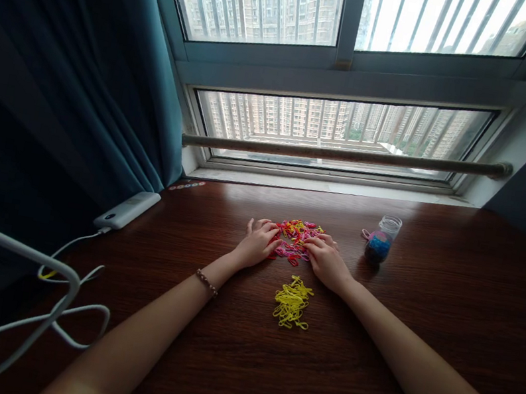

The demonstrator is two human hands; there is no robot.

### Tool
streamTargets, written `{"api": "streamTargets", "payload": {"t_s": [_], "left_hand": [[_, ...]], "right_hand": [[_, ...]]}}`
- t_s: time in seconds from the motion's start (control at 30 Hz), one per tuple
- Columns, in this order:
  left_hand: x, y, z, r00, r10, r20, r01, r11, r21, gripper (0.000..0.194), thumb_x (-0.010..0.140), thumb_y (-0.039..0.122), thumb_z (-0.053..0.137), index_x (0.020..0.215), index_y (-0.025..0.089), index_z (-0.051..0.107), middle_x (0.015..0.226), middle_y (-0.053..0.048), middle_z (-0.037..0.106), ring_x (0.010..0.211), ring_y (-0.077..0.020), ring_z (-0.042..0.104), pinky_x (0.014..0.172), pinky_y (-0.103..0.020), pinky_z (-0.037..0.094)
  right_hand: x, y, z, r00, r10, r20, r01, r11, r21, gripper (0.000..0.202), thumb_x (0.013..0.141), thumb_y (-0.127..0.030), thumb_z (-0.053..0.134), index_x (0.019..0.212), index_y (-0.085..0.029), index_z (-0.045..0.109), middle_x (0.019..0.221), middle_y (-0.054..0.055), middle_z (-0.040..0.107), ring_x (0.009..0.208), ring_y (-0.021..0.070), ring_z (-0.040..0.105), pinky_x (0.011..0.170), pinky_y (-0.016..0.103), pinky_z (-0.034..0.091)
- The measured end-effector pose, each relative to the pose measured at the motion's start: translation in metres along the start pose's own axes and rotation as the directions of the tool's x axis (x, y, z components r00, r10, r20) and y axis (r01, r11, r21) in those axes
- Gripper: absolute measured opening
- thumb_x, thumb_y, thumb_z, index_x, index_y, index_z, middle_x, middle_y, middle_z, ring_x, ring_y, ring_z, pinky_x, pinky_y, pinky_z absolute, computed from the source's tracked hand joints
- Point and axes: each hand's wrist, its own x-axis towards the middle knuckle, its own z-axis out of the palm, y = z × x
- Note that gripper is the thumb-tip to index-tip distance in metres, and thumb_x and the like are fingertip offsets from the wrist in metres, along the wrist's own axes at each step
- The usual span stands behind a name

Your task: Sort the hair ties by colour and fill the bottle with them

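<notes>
A loose pile of pink, red and yellow small elastic bands (298,231) lies on the dark wooden table, between my two hands. My left hand (256,244) touches the pile's left edge, fingers apart. At the right edge, my right hand (329,260) rests with its fingers stretched over the bands. Nothing held can be made out in either hand, though the fingertips partly hide the bands beneath. Nearer to me is a separate heap of yellow elastic bands (293,303), touched by neither hand. A clear jar (381,239) with blue and dark contents stands to the right, uncapped at the top.
A pink loop (365,233) lies beside the jar. On the left are a white power bank (127,210) and a looping white cable (37,327) near my left forearm. A blue curtain (152,104) hangs there. Behind the table (215,364) runs a window rail (350,156).
</notes>
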Motion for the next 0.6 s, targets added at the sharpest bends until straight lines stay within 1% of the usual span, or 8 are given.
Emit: {"api": "streamTargets", "payload": {"t_s": [0.17,0.23,0.3,0.37,0.43,0.53,0.6], "left_hand": [[-0.0010,0.0026,-0.0032,1.000,0.002,-0.028,-0.001,1.000,0.007,0.033,0.084,0.038,0.043,0.107,0.017,0.054,0.109,-0.011,0.052,0.111,-0.0262,0.038,0.098,-0.057,0.019],[-0.0011,0.0033,-0.0046,0.998,-0.003,-0.063,0.003,1.000,-0.004,0.034,0.083,0.036,0.045,0.109,0.016,0.053,0.109,-0.011,0.051,0.110,-0.0257,0.039,0.097,-0.054,0.023],[-0.0007,0.0031,-0.0057,0.993,-0.007,-0.117,0.003,0.999,-0.034,0.030,0.083,0.031,0.046,0.109,0.016,0.052,0.108,-0.011,0.051,0.108,-0.0244,0.041,0.097,-0.049,0.028],[-0.0004,0.0019,-0.0062,0.983,-0.016,-0.182,0.000,0.996,-0.090,0.024,0.083,0.022,0.044,0.104,0.015,0.054,0.106,-0.011,0.052,0.104,-0.0217,0.045,0.094,-0.042,0.034],[-0.0005,0.0003,-0.0062,0.971,-0.036,-0.237,-0.001,0.988,-0.154,0.018,0.082,0.015,0.044,0.096,0.015,0.055,0.099,-0.009,0.054,0.097,-0.0191,0.049,0.089,-0.035,0.040],[-0.0019,-0.0015,-0.0056,0.956,-0.081,-0.280,0.019,0.975,-0.219,0.009,0.078,0.012,0.048,0.083,0.016,0.054,0.085,-0.006,0.056,0.083,-0.0171,0.054,0.078,-0.031,0.045],[-0.0032,-0.0015,-0.0055,0.950,-0.101,-0.295,0.027,0.969,-0.244,0.006,0.078,0.012,0.050,0.079,0.017,0.053,0.079,-0.004,0.057,0.077,-0.0161,0.055,0.073,-0.030,0.046]], "right_hand": [[0.0003,0.0011,0.0009,1.000,-0.031,0.004,0.031,0.999,0.028,0.025,0.084,-0.016,0.043,0.098,-0.023,0.063,0.105,0.005,0.061,0.106,0.0229,0.042,0.086,0.038,0.035],[0.0009,0.0020,0.0016,0.999,-0.030,0.012,0.029,0.999,0.036,0.026,0.084,-0.016,0.044,0.102,-0.023,0.062,0.108,0.004,0.060,0.107,0.0229,0.041,0.088,0.038,0.035],[0.0017,0.0028,0.0020,0.999,-0.029,0.022,0.028,0.999,0.042,0.027,0.084,-0.016,0.043,0.103,-0.023,0.061,0.109,0.003,0.060,0.108,0.0227,0.041,0.090,0.038,0.034],[0.0022,0.0031,0.0018,0.999,-0.038,0.032,0.037,0.998,0.047,0.028,0.084,-0.015,0.043,0.104,-0.022,0.061,0.109,0.004,0.060,0.108,0.0222,0.042,0.091,0.038,0.034],[0.0026,0.0031,0.0013,0.997,-0.057,0.042,0.055,0.997,0.049,0.028,0.083,-0.014,0.043,0.103,-0.022,0.061,0.108,0.004,0.060,0.108,0.0216,0.043,0.091,0.037,0.035],[0.0027,0.0036,0.0013,0.997,-0.075,0.034,0.073,0.996,0.043,0.028,0.083,-0.012,0.042,0.103,-0.019,0.061,0.108,0.006,0.059,0.107,0.0219,0.044,0.092,0.038,0.036],[0.0028,0.0045,0.0024,0.997,-0.079,0.011,0.079,0.996,0.044,0.028,0.082,-0.011,0.042,0.103,-0.017,0.060,0.108,0.008,0.058,0.107,0.0226,0.044,0.092,0.038,0.036]]}}
